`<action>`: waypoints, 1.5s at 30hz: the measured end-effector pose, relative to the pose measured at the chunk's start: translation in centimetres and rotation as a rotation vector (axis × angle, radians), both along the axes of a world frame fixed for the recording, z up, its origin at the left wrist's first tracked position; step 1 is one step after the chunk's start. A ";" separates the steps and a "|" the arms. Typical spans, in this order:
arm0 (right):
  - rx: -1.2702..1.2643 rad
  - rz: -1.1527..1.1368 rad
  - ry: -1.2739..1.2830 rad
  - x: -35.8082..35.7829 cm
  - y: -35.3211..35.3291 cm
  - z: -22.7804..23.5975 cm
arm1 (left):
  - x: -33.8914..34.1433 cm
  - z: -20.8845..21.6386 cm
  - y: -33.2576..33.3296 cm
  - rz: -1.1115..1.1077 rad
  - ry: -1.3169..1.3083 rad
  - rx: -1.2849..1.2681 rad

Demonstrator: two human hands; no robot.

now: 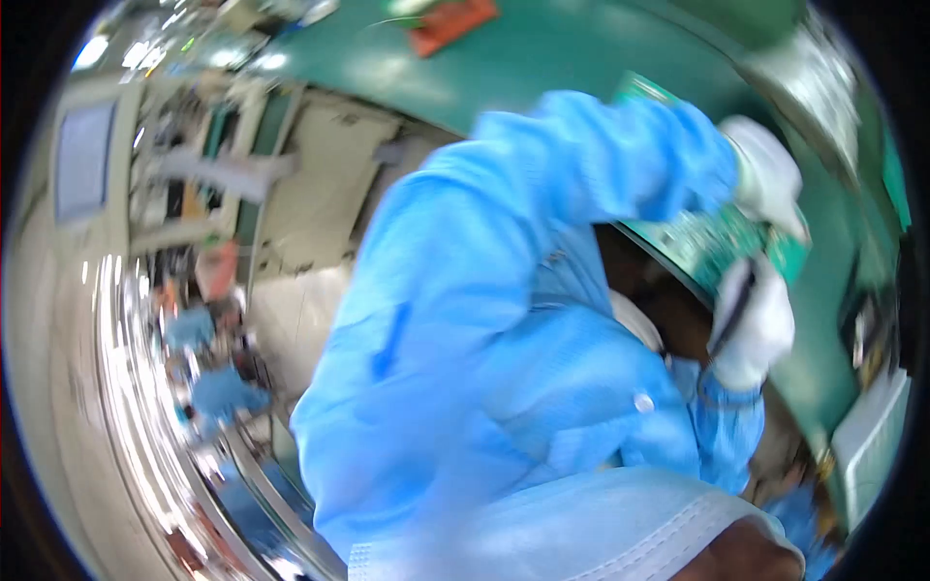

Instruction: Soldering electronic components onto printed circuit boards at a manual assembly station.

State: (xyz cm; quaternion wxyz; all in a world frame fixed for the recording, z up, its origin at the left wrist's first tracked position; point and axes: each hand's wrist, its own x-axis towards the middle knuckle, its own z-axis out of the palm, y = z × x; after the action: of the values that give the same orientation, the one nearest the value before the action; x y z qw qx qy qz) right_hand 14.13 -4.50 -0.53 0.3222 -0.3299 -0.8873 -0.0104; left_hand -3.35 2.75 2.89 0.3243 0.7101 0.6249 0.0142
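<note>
Both hands wear white gloves and meet over a green circuit board [705,242] at the right. My left hand [767,176] reaches across from above, its sleeve covering part of the board. Its fingers are drawn together at the board's far edge; what they grip is too blurred to name. Below it, my right hand [758,324] is closed around a dark, slim tool [738,305], its tip pointing toward the board and the left fingertips. A dark band [728,395] circles the right wrist.
The board lies on a green bench top [581,53]. An orange-red flat item [450,24] sits farther along it. Clear plastic wrapping [814,97] lies beyond the hands, and a pale tray-like item [872,436] is at the right. People in blue [228,392] are far left.
</note>
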 end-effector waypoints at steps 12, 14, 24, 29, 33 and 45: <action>-0.214 0.005 0.297 2.0 -0.2 -1.1 | -0.4 -3.1 1.6 0.010 -0.009 0.064; -0.312 -0.051 0.386 4.6 -0.1 -1.1 | -1.3 -2.4 1.3 -0.035 -0.018 0.052; -0.601 -0.065 0.902 7.5 4.3 -4.6 | -1.8 -0.4 -4.4 -0.298 0.344 0.786; -0.549 -0.062 0.780 8.3 4.2 -3.9 | -1.6 -3.3 -7.6 -0.096 0.098 0.912; -0.612 -0.028 0.815 8.5 4.4 -3.9 | -0.1 -3.3 -8.5 0.143 0.179 0.727; -0.594 -0.017 0.797 8.8 4.5 -4.0 | 0.5 -3.1 -7.1 -0.017 0.228 0.879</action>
State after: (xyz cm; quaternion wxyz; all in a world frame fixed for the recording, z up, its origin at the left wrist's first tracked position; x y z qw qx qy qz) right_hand 22.90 0.04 -4.57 0.5283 -0.3930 -0.6571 0.3671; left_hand -2.88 -4.36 -0.24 -0.0786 0.7826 0.5853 0.1971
